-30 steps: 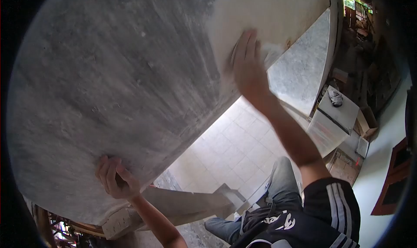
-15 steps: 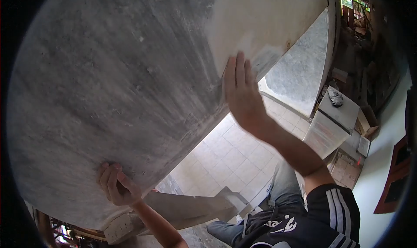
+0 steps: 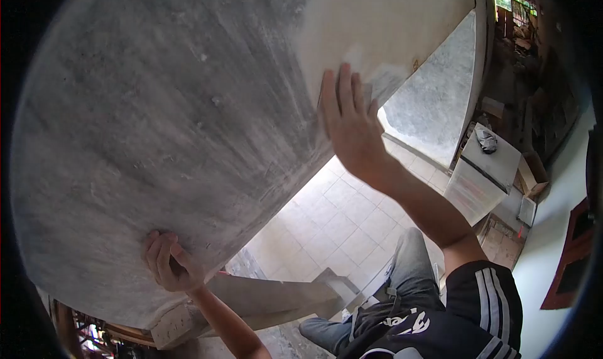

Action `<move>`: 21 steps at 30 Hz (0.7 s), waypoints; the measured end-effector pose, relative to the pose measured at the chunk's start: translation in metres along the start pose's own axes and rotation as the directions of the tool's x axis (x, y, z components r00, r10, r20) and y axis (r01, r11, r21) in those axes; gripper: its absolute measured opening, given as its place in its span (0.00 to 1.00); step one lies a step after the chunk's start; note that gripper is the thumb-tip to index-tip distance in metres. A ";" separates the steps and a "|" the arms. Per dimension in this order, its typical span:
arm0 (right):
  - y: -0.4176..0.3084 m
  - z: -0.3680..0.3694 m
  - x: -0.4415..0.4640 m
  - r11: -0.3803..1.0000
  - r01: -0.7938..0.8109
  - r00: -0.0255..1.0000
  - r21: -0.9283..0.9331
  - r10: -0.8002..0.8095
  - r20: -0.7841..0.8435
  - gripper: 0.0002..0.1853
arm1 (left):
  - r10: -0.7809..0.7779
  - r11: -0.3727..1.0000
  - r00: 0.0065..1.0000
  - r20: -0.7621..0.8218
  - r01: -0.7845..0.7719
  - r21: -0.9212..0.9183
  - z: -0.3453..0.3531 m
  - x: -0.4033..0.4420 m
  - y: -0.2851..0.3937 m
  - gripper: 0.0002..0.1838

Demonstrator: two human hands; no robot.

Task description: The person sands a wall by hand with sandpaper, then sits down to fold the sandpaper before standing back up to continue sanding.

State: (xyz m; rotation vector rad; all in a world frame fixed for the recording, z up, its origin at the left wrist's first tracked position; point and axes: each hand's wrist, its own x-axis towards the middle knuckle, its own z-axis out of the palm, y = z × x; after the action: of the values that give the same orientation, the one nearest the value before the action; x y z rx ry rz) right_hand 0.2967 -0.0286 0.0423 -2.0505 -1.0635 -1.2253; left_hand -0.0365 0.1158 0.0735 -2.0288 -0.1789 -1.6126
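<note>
A large grey surface (image 3: 169, 120), smeared and streaked, fills the left and middle of the head view. It carries a smooth beige patch (image 3: 383, 26) at the top. My right hand (image 3: 355, 126) lies against the surface near its lower edge, fingers spread and pointing up to the beige patch. Lower left, my left hand (image 3: 173, 265) rests on the grey surface with its fingers curled and pressed together. Whatever may be inside those fingers is hidden by the hand.
Below the surface's edge lies a tiled floor (image 3: 333, 214). A grey beam (image 3: 270, 296) runs under my left arm. A second grey panel (image 3: 433, 89) stands behind. At right, a white box-like stand (image 3: 483, 170) holds a crumpled grey item (image 3: 485, 140), beside an open cardboard box (image 3: 532, 174).
My right hand has moved slightly up along the surface, and its fingers have spread further apart. My left hand stays in nearly the same place.
</note>
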 end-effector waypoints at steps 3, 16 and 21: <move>-0.002 -0.001 0.000 0.999 -0.035 0.997 0.026 0.033 0.070 0.35 | -0.013 1.000 1.000 -0.011 0.013 -0.010 0.000 -0.004 -0.001 0.10; 0.014 0.040 -0.044 0.782 0.022 0.994 0.622 0.048 -0.095 0.33 | -0.013 1.000 1.000 -0.014 0.013 0.006 0.001 -0.002 -0.002 0.10; 0.017 0.055 -0.038 0.794 0.081 0.948 0.603 0.125 -0.292 0.26 | -0.018 0.999 1.000 0.010 0.017 0.029 0.000 -0.001 0.000 0.10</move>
State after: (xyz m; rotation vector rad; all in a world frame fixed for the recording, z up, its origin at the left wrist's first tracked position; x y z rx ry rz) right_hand 0.3263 -0.0107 -0.0175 -1.3117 -1.0897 -0.9794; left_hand -0.0369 0.1165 0.0724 -2.0192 -0.2233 -1.6013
